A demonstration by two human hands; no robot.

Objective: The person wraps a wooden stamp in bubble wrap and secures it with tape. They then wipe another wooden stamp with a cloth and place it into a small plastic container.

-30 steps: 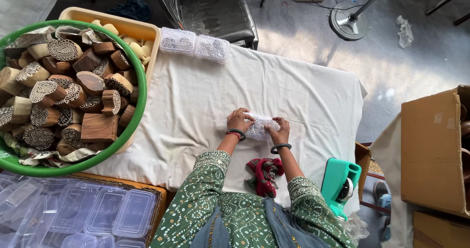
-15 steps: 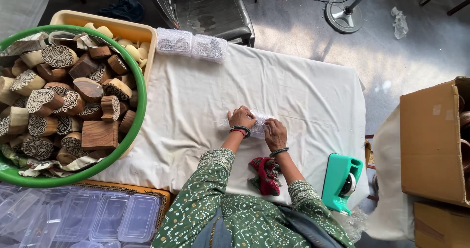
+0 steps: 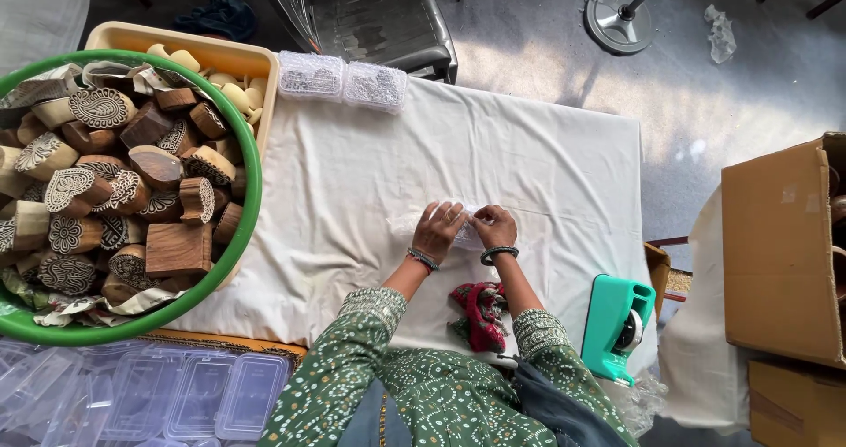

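Observation:
My left hand [image 3: 437, 229] lies palm-down over a small bundle wrapped in bubble wrap [image 3: 467, 232] on the white cloth-covered table [image 3: 352, 191]. My right hand [image 3: 495, 227] grips the bundle's right end. Most of the bundle is hidden beneath the two hands. Both wrists wear bangles, and green patterned sleeves cover my arms.
A green tub [image 3: 251, 182] full of carved wooden stamp blocks sits at left, with a beige tray [image 3: 264, 68] behind it. Two wrapped bundles [image 3: 344, 79] lie at the far table edge. A teal tape dispenser [image 3: 617, 324], red cloth [image 3: 478, 310], clear plastic boxes [image 3: 176, 394] and cardboard box [image 3: 780, 253] surround.
My left hand has flattened over the top of the bundle, and my right hand has shifted up to its right end. The camera view drifted slightly.

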